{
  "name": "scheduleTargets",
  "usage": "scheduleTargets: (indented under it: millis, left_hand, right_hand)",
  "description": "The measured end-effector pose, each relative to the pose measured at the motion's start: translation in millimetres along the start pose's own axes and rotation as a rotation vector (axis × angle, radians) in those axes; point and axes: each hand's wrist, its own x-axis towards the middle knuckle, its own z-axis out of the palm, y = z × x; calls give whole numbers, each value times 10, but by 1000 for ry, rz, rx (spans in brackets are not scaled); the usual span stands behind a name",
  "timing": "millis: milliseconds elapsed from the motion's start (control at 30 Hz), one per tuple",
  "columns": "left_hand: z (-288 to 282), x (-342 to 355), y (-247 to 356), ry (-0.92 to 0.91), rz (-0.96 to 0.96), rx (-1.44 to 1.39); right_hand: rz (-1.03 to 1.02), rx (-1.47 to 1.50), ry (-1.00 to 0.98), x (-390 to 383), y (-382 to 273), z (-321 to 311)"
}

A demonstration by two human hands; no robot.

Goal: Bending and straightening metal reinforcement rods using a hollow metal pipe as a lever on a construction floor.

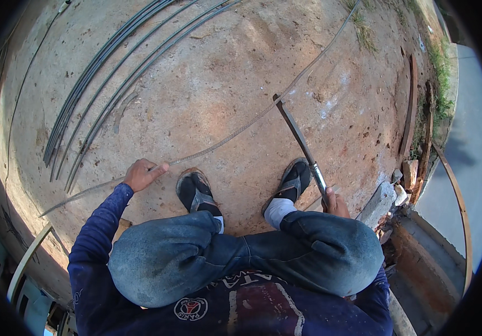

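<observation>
A single ribbed steel rebar [224, 140] runs across the dirt, from the left side up to the far right. My left hand [143, 175] is closed around it near its left end, beyond my left shoe. In my right hand [337, 203] is the handle end of a long rebar bending bar [297, 131], dark with a shiny metal section. It slants away from beside my right knee, and its small hooked far tip meets the rebar or lies right at it; I cannot tell whether it grips it.
Several more rebars [106, 75] lie bundled at the far left. On the right are a rusty metal strip [411, 106], broken concrete pieces [380, 203] and a curved wooden strip [458, 201] by a drop to paving. My shoes [195, 187] stand between my hands.
</observation>
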Motion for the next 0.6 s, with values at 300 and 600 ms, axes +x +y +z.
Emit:
scheduleTargets:
  millis: [300, 600]
  left_hand:
    - [202, 23, 44, -80, 7, 14]
    - [226, 303, -58, -117, -93, 86]
  right_hand:
    - [-169, -475, -123, 216, -113, -747]
    - [-112, -555, -59, 199, -329, -524]
